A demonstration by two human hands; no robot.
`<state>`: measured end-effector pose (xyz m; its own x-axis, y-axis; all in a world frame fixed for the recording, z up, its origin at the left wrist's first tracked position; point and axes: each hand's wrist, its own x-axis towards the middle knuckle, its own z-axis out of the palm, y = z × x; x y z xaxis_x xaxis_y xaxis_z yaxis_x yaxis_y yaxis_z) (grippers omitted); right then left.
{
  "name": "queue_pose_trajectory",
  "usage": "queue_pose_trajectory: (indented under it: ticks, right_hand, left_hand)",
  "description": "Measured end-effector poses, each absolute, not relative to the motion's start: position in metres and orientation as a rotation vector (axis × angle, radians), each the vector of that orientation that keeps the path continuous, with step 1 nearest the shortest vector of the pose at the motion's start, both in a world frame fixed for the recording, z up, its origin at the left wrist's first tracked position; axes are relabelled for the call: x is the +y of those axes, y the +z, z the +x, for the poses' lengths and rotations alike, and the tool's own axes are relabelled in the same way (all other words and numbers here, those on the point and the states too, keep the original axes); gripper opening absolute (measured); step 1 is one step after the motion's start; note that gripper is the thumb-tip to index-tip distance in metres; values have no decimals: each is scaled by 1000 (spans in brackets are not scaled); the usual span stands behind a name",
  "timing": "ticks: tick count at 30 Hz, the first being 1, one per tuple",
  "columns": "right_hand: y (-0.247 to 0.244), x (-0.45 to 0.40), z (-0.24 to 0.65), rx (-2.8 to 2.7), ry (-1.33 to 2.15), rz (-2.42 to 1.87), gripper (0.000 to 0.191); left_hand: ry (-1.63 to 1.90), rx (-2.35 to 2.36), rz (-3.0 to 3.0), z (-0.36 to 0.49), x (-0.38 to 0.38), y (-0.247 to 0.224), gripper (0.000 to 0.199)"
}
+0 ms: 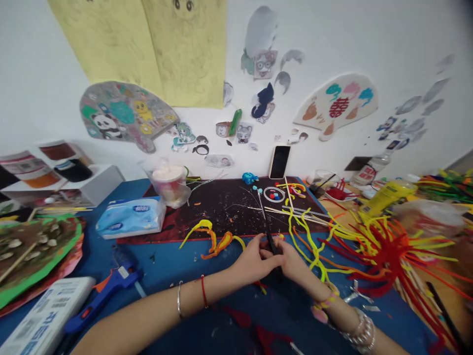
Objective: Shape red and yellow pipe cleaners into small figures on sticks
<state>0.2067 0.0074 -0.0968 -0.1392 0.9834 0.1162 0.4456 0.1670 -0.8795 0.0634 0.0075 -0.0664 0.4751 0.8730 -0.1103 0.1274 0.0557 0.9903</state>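
Note:
My left hand and my right hand meet over the blue mat, fingers closed together around a slim black stick-like tool. A thin silvery length runs up from it, toward small light-blue balls. The fingers partly hide the tool, so its exact kind is unclear. Left of the hands lies a bent yellow-and-orange pipe cleaner shape. To the right, yellow-green pipe cleaners spread beside a large red bunch.
A blue glue gun, a tissue pack and a bagged cup stand on the left. Behind are a dark board, a phone leaning on the wall, and a round dish of beads. A yellow bottle lies at right.

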Motion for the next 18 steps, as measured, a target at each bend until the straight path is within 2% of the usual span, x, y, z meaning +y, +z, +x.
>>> queue_pose_trajectory:
  ticks: [5,7,12,16,18]
  right_hand:
    - [-97,1,205,-1776,934,-1287,17]
    - [-100,-1,206,-1760,942,-1291,19]
    - [-104,-3,212,-1675,1095,-1316,29]
    - [-101,-5,213,-1636,1083,-1420,38]
    - [-99,-6,213,-1631,1061,-1442,40]
  left_hand:
    - [768,982,1384,55,6,-71,87]
    - [778,996,1434,50,8,-75,91]
    - [787,1093,1495,41,8,-72,78]
    - [700,1179,1708,27,-4,-47,66]
    - [635,1119,2022,12,-13,-25,49]
